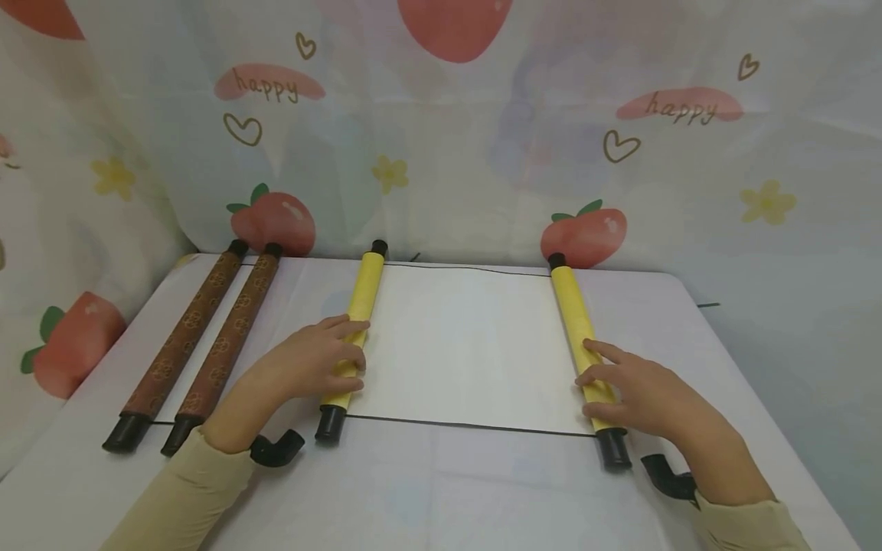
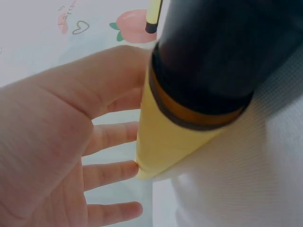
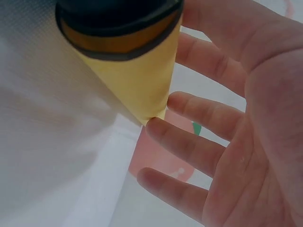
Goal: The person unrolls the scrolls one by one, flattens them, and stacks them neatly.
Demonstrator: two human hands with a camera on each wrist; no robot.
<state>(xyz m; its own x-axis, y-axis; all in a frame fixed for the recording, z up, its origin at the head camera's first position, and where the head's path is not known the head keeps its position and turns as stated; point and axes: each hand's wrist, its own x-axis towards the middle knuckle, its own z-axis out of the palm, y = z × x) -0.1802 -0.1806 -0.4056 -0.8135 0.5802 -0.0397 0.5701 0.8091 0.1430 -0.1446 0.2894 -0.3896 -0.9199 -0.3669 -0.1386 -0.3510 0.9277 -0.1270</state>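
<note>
A scroll with a blank white sheet lies unrolled across the table. Its left yellow roll and right yellow roll both have black end caps. My left hand rests over the near half of the left roll. In the left wrist view its fingers are spread and fairly straight, with tips against the yellow surface. On the right roll, my right hand lays its fingertips in the same manner. The right wrist view shows those fingers extended and apart beside the roll.
Two brown patterned rolls with black ends lie to the left, a white strip between them. Behind the white-covered table hangs a fabric backdrop printed with fruit. A black curved piece sits by each wrist.
</note>
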